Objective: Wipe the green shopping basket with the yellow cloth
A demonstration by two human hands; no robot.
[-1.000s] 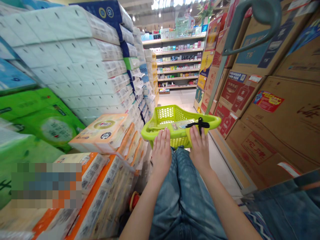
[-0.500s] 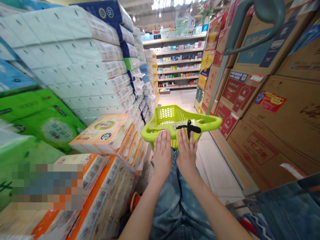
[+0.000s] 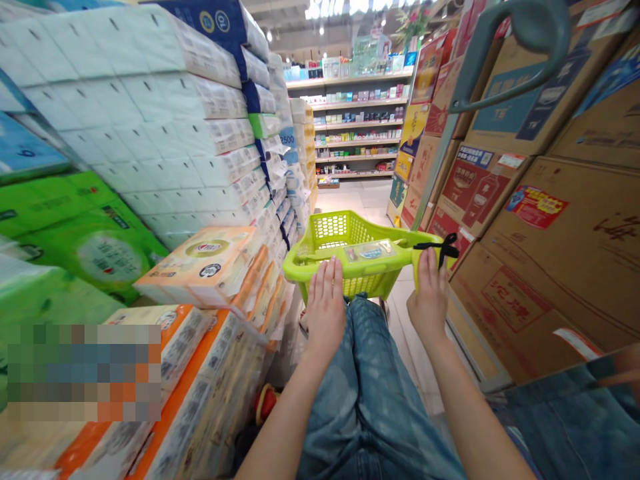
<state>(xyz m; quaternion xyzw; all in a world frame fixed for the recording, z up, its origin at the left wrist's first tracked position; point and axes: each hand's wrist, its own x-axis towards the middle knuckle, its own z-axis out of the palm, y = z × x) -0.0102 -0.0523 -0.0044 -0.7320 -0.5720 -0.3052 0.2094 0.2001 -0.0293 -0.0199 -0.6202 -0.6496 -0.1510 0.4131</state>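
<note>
A lime-green plastic shopping basket [image 3: 345, 227] stands in front of my knees, with a label on its near handle. My left hand [image 3: 326, 303] rests at its near rim, fingers straight and close together, holding nothing I can see. At the basket's right end, my right hand [image 3: 431, 297] holds a small flat yellow-green piece [image 3: 416, 268] with a black ribbon bow [image 3: 443, 248] on top. Its fingers lie over the front of this piece, and the thumb side is hidden. I cannot tell whether the piece is touching the basket rim.
White tissue packs [image 3: 150, 120] rise in stacks on the left, with orange packs [image 3: 200, 260] lower down. Cardboard cartons [image 3: 540, 267] line the right side. A long grey pull handle [image 3: 510, 73] slants up there. Shelves [image 3: 360, 123] close the aisle ahead. A person's denim clothing [image 3: 575, 420] shows lower right.
My right hand has moved right, away from my left hand, carrying the yellow-green piece with the black bow. The basket's label is now uncovered. My left hand has barely moved.
</note>
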